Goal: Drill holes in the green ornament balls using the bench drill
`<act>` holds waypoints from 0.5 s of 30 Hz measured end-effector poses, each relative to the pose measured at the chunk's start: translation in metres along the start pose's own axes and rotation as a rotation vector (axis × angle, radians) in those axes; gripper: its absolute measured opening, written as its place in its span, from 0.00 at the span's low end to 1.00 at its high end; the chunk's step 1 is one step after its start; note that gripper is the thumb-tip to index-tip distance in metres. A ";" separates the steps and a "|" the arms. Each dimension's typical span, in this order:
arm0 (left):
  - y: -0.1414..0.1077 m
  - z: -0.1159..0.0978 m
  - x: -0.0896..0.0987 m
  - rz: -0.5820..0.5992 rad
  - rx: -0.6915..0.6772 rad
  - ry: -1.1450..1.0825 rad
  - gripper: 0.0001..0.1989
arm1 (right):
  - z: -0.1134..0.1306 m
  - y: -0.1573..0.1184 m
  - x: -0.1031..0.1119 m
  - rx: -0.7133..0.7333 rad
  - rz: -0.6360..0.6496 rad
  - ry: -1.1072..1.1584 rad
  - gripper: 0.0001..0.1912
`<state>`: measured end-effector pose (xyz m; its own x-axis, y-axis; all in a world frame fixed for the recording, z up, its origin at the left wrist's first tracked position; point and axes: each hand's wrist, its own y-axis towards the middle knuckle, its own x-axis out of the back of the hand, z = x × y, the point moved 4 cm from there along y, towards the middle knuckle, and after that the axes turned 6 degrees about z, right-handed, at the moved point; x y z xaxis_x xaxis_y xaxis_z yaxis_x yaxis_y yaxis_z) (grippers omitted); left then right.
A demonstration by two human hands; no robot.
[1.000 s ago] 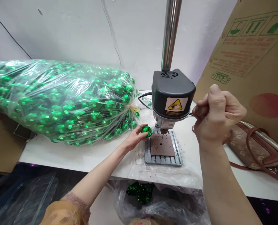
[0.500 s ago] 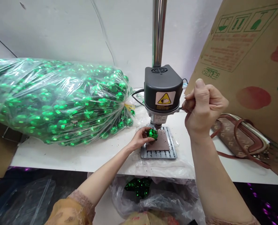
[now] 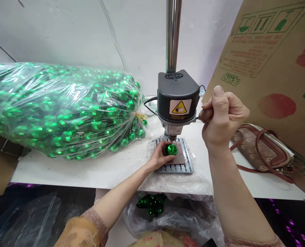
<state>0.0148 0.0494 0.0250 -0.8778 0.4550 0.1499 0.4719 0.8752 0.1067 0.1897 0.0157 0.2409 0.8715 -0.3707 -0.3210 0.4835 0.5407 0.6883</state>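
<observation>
A black drill press (image 3: 177, 92) with a yellow warning label stands on the white table. My left hand (image 3: 159, 156) holds a shiny green faceted ball (image 3: 172, 149) between thumb and fingers, directly under the drill chuck. The ball is on a brown square board (image 3: 179, 159), which lies on the slotted metal base (image 3: 189, 167). My right hand (image 3: 223, 115) is closed around the press's lever handle (image 3: 206, 115), to the right of the drill head.
On the left lies a large clear bag (image 3: 65, 113) of green balls, tied with yellow. A brown handbag (image 3: 264, 149) leans by a big cardboard box (image 3: 260, 75) at right. Below the table edge, an open plastic bag (image 3: 180, 219) surrounds green pieces (image 3: 152, 204).
My left hand has moved slightly right with the green ball, which now sits beneath the chuck over the board. My right hand stays on the lever.
</observation>
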 end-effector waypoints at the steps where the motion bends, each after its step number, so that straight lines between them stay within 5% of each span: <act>1: -0.001 0.001 -0.001 0.003 0.004 -0.025 0.32 | 0.000 0.000 0.000 -0.004 -0.003 0.004 0.22; 15: 0.000 0.006 -0.001 0.020 -0.019 -0.075 0.33 | -0.007 -0.038 0.017 0.205 -0.053 0.065 0.21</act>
<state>0.0154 0.0495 0.0189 -0.8718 0.4837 0.0778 0.4899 0.8630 0.1236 0.1868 -0.0058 0.2043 0.8522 -0.3413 -0.3967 0.5075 0.3543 0.7855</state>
